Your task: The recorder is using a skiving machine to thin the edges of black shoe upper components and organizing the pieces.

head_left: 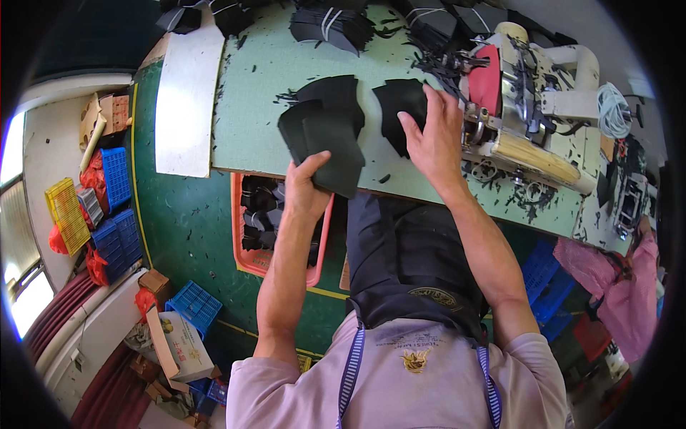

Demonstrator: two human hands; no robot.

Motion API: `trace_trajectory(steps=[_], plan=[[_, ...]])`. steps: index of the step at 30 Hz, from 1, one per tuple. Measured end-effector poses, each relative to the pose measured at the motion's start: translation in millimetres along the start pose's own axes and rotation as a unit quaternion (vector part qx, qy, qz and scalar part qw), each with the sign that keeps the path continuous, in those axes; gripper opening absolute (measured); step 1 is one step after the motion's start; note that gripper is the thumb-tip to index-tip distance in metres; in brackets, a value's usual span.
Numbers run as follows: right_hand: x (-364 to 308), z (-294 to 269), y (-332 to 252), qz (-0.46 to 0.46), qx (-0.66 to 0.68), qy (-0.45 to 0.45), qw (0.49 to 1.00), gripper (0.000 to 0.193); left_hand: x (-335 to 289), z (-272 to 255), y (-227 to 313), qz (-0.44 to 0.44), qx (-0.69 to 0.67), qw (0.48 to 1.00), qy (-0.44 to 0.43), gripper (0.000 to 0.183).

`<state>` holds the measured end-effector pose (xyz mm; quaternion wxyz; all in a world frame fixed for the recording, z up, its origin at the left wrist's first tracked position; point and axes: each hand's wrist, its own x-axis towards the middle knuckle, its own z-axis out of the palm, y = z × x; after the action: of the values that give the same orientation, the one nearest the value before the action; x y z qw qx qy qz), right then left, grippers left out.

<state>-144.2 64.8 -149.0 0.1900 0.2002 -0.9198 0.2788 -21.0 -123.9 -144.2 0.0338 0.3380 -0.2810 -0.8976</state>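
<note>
My left hand [307, 187] is closed on a flat black cut piece [334, 151], its thumb lying on top. The piece looks like leather or thin sheet material. It overlaps other black pieces [330, 93] behind it on the table; whether my hand grips more than one I cannot tell. To the right lies a small group of black pieces [395, 107] with curved edges. Over its right side is my right hand [439, 139], thumb and fingers apart. The thumb and fingertips are at the pieces; nothing is visibly gripped.
A cream bench machine [529, 150] with a red part stands close to my right hand, black scraps around it. Tied black bundles [332, 28] line the table's [257, 136] far side. A pink crate [236, 214] of black pieces sits below. A person's pink sleeve [629, 293] is at right.
</note>
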Motion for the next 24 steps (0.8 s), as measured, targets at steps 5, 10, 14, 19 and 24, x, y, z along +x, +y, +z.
trace_trajectory(steps=[5,10,14,19,24], plan=[[-36,18,-45,0.255,0.357,-0.269,0.857,0.034,2,9,-5,0.021,0.031,0.999,-0.01,0.039],[-21,29,-58,0.342,0.398,-0.307,0.794,0.034,-12,1,12,0.109,0.116,0.985,0.06,0.041],[-7,36,-59,0.137,0.257,-0.219,0.931,0.052,-11,-16,12,0.127,0.343,0.924,0.112,0.039],[-5,23,-71,0.275,0.428,-0.419,0.752,0.04,-15,-10,0,0.133,0.42,0.897,0.03,0.046],[-8,8,-63,0.362,0.535,-0.368,0.669,0.029,-17,-4,5,0.036,0.306,0.951,0.005,0.04]])
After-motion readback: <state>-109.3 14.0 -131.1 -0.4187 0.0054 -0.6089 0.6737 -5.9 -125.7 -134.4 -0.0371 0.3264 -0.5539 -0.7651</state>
